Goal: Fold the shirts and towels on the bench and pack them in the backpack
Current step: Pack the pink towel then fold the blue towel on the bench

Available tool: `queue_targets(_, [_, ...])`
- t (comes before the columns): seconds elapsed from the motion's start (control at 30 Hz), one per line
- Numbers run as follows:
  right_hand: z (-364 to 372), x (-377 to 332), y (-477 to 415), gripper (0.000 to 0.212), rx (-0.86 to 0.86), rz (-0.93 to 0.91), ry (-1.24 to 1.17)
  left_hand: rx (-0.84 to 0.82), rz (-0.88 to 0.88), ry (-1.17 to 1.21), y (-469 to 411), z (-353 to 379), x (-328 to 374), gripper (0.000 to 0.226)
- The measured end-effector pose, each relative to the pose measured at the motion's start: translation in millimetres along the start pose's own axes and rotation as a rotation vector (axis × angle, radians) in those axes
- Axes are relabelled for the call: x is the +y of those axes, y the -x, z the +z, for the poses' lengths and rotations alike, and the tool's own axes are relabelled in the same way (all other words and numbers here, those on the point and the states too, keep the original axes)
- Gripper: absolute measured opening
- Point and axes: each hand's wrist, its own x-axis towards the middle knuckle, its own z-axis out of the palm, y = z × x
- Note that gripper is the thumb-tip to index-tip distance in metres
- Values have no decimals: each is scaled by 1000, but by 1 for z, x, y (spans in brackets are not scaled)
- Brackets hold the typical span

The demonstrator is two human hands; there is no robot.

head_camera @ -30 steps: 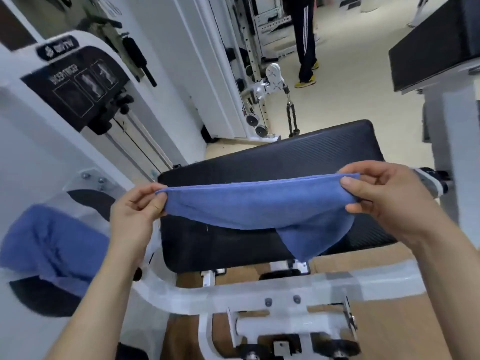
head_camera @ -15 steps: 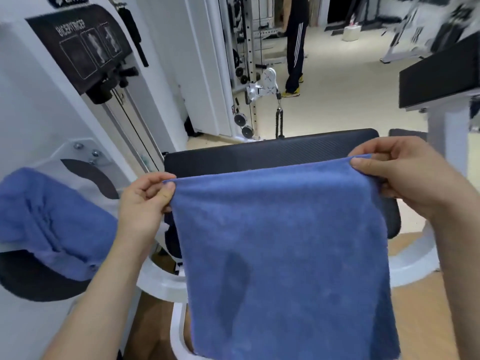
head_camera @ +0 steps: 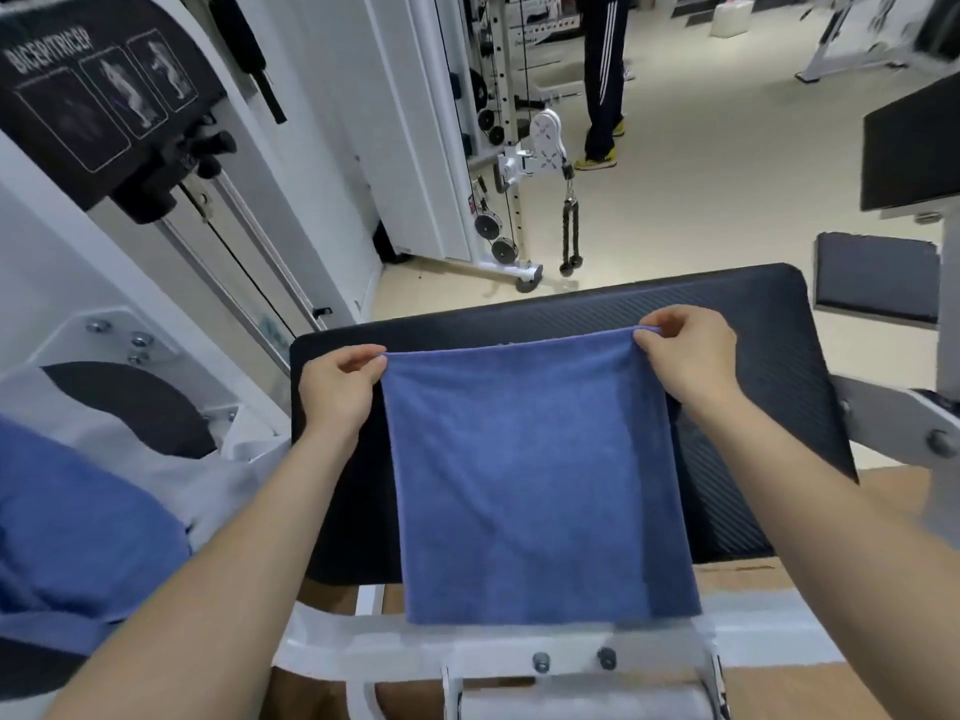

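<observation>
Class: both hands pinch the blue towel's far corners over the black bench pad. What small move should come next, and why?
Probably bring the far edge toward the near edge to halve it: the blue towel lies flat, left hand and right hand already gripping its corners.

- The blue towel (head_camera: 535,475) covers the middle of the black worktop (head_camera: 753,345), and its top corners are tucked inside the hands
- A second blue cloth (head_camera: 78,537) runs off the left edge
- The standing person (head_camera: 602,80) is cut off above the legs
- The top right corner is motion-blurred
</observation>
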Motion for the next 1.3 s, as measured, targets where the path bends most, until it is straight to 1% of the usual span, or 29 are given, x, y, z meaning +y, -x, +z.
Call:
queue_targets(0.17, [18, -13, -33, 16, 12, -38, 11, 63, 1, 15, -31, 17, 4, 13])
queue_targets(0.3, [30, -12, -46, 14, 39, -100, 58, 92, -15, 25, -42, 27, -7, 18])
queue_targets(0.5, [38, -5, -56, 8, 88, -114, 68, 101, -65, 143, -59, 29, -8, 18])
queue_targets(0.7, [41, -9, -60, 6, 120, -76, 48, 187, -72, 258, -58, 35, -14, 19])
queue_targets(0.87, [41, -9, -57, 8, 122, -91, 69, 189, -41, 236, -54, 37, -16, 18])
queue_targets(0.93, [39, -10, -57, 11, 68, -117, 98, 162, -20, 187, -52, 37, -17, 18])
queue_targets(0.97, [38, -11, -56, 16, 24, -132, 129, 144, -9, 172, -50, 36, -16, 18])
queue_targets(1.03, [29, -13, -48, 37, -39, -165, 181, 113, 20, 163, -42, 30, -14, 21])
queue_targets(1.07, [22, -14, -41, 45, -37, -177, 177, 109, 42, 153, -34, 23, -13, 22])
queue_targets(1.1, [12, -15, -29, 47, -18, -175, 148, 113, 64, 131, -22, 15, -13, 22])
queue_targets(1.13, [1, -12, -15, 44, 11, -154, 98, 117, 80, 104, -6, 5, -15, 20])
queue_targets(1.2, [-21, -1, 25, 31, 46, -79, 7, 91, 67, 49, 33, -14, -28, 14])
queue_targets(1.27, [-35, 23, 68, 20, 2, 41, -67, 20, -6, -31, 76, -27, -51, 14])
queue_targets(1.3, [-38, 37, 89, 18, -34, 114, -93, -12, -52, -72, 96, -30, -65, 15])
